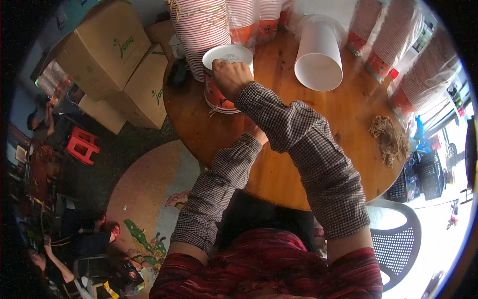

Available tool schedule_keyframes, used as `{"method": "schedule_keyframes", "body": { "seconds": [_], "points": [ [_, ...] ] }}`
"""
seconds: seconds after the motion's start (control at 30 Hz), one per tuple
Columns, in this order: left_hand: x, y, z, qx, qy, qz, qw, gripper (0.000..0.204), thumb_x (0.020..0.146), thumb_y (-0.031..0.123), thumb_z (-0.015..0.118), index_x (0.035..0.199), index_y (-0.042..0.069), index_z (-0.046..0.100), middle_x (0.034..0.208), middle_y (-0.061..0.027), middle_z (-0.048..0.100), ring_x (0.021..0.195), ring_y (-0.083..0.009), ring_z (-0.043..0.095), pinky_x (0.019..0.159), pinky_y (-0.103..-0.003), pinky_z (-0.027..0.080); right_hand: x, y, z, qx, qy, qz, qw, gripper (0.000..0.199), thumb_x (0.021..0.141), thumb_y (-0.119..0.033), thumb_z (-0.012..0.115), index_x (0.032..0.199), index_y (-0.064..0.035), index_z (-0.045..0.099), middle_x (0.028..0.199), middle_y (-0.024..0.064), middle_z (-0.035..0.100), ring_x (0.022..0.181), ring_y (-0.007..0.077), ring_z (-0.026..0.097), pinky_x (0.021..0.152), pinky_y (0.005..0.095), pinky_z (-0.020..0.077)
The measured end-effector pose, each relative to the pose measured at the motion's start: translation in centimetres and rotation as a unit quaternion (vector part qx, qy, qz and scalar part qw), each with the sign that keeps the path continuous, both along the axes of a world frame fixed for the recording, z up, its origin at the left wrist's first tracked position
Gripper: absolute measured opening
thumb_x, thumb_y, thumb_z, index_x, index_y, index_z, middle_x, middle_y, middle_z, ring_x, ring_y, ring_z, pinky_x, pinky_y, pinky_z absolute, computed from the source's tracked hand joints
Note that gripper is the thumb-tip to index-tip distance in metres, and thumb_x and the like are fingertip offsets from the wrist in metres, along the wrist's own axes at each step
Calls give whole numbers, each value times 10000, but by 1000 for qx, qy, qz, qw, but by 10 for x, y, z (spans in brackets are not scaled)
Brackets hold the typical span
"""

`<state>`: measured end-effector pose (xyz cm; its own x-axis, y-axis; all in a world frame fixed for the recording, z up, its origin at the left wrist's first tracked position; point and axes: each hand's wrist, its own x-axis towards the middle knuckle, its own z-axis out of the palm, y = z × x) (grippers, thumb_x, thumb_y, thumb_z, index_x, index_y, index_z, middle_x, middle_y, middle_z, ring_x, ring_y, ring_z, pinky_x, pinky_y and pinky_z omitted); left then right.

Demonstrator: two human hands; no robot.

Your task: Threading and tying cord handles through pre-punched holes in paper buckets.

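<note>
A white-lined paper bucket (228,54) with a red printed outside stands upright near the far left edge of the round wooden table, other rims showing beneath it. My right hand (231,77) is at its near rim, fingers curled closed over the mouth; what they hold is hidden. My right forearm crosses above the left one. Only part of my left hand (258,133) shows below the right sleeve, close to the bucket's base, and its fingers are hidden. A bit of twine (214,112) sticks out at the bottom of the bucket.
Behind stands a tall stack of paper buckets (201,25) with twine on them. A white bucket (318,67) lies on its side, and plastic-wrapped stacks (396,42) line the right. A twine bundle (388,139) rests at the table's right edge. Cardboard boxes (107,45) stand left; people sit beyond.
</note>
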<state>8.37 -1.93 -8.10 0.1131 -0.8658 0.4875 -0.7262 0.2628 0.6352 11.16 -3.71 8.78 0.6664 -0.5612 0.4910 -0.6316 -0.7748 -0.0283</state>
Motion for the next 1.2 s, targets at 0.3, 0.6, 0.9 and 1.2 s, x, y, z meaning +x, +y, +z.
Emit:
{"method": "schedule_keyframes", "body": {
  "seconds": [0.3, 0.6, 0.9, 1.2],
  "points": [
    [10, -11, -4, -28, -6, -5, 1000, 487, 814, 417, 571, 1149, 64, 542, 1210, -161, 516, 1135, -317, 450, 958, -440, 346, 3, 0, 11, -23, -18, 19, 999, 206, 875, -190, 460, 895, 10, 505, 778, 196, 645, 706, 329, 658, 598, 423, 515],
    [6, -14, -9, -59, -12, -11, 998, 489, 818, 420, 564, 1152, 64, 538, 1206, -156, 521, 1133, -311, 453, 953, -437, 349, 7, 0, -5, -20, 4, 4, 1000, 213, 870, -205, 492, 906, 5, 506, 791, 181, 643, 704, 326, 657, 600, 414, 515],
    [5, -15, -7, -95, -22, -16, 995, 491, 823, 424, 558, 1155, 63, 535, 1202, -152, 525, 1132, -305, 456, 949, -434, 352, 6, 0, -9, 5, -1, 9, 1000, 264, 883, -265, 499, 943, -8, 497, 831, 189, 644, 739, 316, 658, 606, 403, 515],
    [3, 18, 25, -10, -142, -12, 990, 459, 846, 409, 522, 1142, 57, 508, 1140, -110, 552, 1098, -274, 486, 915, -423, 374, -80, -1, -50, 68, -251, 34, 965, 262, 835, -164, 573, 1079, -77, 528, 1064, 115, 596, 877, 321, 606, 706, 393, 510]
  ]
}}
